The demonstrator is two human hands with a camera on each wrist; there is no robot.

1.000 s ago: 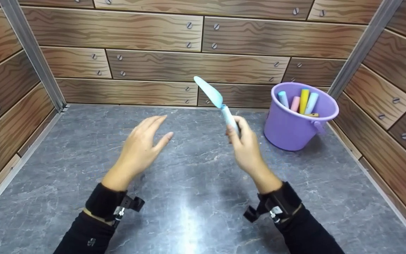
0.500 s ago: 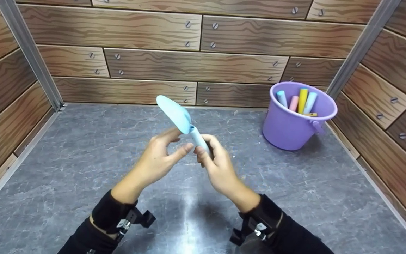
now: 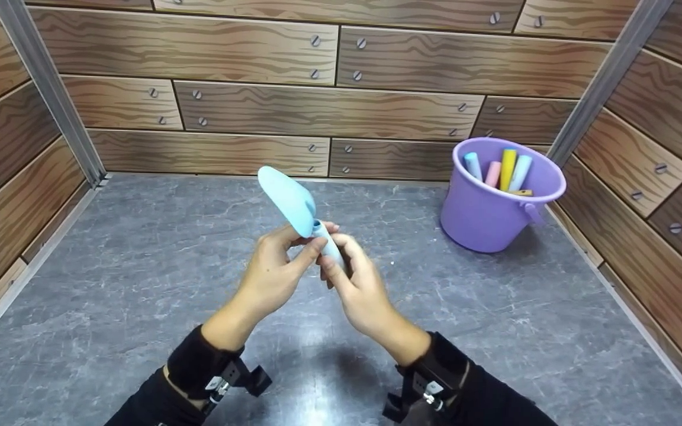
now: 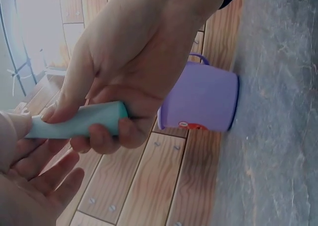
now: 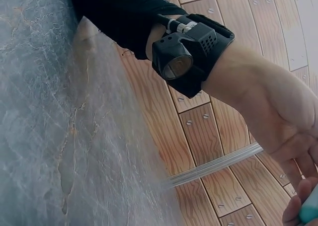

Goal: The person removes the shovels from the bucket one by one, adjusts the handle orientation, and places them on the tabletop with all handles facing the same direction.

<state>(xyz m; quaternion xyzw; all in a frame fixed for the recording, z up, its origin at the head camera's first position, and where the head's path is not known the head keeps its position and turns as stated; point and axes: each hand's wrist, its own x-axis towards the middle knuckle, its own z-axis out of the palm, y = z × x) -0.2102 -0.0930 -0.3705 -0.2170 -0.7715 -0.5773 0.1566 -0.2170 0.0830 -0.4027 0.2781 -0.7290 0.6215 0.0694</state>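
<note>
A light blue toy trowel [image 3: 286,200] is held up over the table, its blade pointing up and left in the head view. My right hand [image 3: 360,284] grips its pale handle. My left hand [image 3: 270,271] pinches the upper handle near the blade, between thumb and fingers. In the left wrist view, the right hand [image 4: 134,47] curls round the handle [image 4: 99,117], whose green-blue end shows, and part of the left hand [image 4: 37,179] appears at lower left. In the right wrist view the left hand [image 5: 285,107] shows, while the handle end [image 5: 310,208] is partly cut off.
A purple bucket [image 3: 486,219] stands on the grey table [image 3: 157,236] at the back right, with blue, pink and yellow handle-like pieces [image 3: 508,168] sticking up inside. Wood-patterned walls [image 3: 246,109] enclose the back and both sides.
My right hand has brought the trowel left and down towards me. My left hand has moved right to meet it and now pinches the handle near the blade.
</note>
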